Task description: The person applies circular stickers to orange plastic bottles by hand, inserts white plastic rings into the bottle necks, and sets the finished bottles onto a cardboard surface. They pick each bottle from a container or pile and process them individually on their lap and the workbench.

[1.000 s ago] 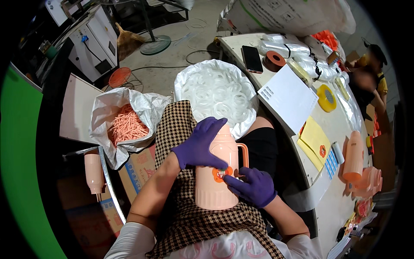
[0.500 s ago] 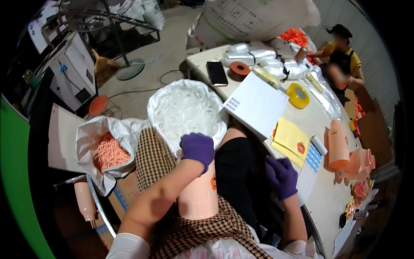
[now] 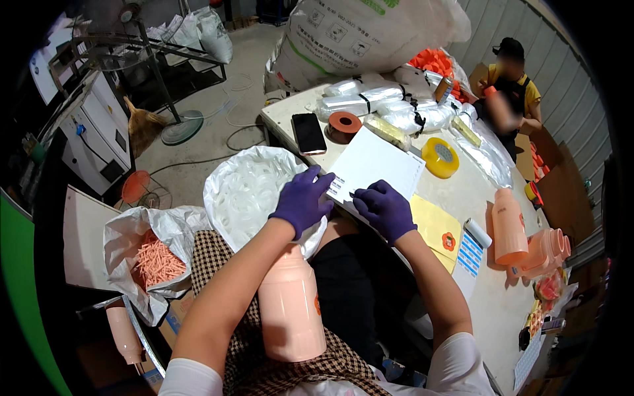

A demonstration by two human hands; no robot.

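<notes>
My left hand, in a purple glove, is open with its fingers stretched toward the left corner of a white sheet stack. That corner carries small dark-printed labels. Over the near edge of the sheets, my right hand, gloved the same, is closed with fingertips drawn together; whatever they hold is too small to make out. A peach-coloured bottle lies on my lap across a checked apron, its neck end under my left forearm. An orange sticker shows at its right side.
A white bag of clear rings stands before my lap, a bag of peach sticks to its left. On the table are a phone, tape rolls, yellow sticker sheets and peach bottles. A co-worker sits far right.
My left hand has let go of the bottle and moved up to the sheets' corner. My right hand has moved left and up to the sheets' near edge. The bottle now rests unheld on my lap.
</notes>
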